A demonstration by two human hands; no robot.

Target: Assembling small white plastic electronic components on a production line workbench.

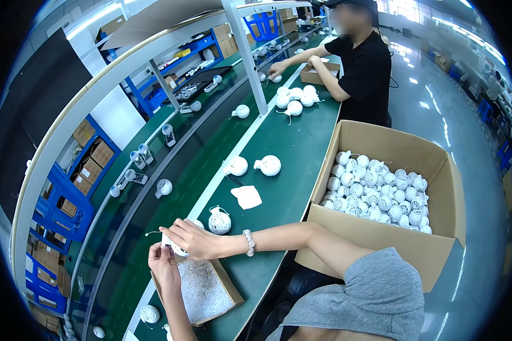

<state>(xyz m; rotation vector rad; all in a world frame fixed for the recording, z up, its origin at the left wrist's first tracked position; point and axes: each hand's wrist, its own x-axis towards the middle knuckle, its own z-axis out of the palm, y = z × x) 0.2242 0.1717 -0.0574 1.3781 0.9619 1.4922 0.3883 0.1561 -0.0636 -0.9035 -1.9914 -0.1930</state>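
Note:
Both hands are closed on a white bulb-shaped device (178, 250) with a short neck and a thin white cord. My left hand (164, 264) pinches it from below, while my right hand (192, 240) wraps over its top and hides much of it. Below them a shallow cardboard box (233, 291) holds many tiny whitish pieces, too small to make out. Just beyond my right wrist stands a round white device (219, 221) with a patterned surface and a cord loop. Another patterned ball (149, 314) lies beside the box, near my left forearm.
A large carton (375, 224) at the right is filled with similar white balls. Two more white devices (267, 165) and a white cloth-like piece (246, 197) lie on the green bench. Beyond runs a conveyor (202, 150) carrying scattered devices. A co-worker (358, 68) reaches across farther up.

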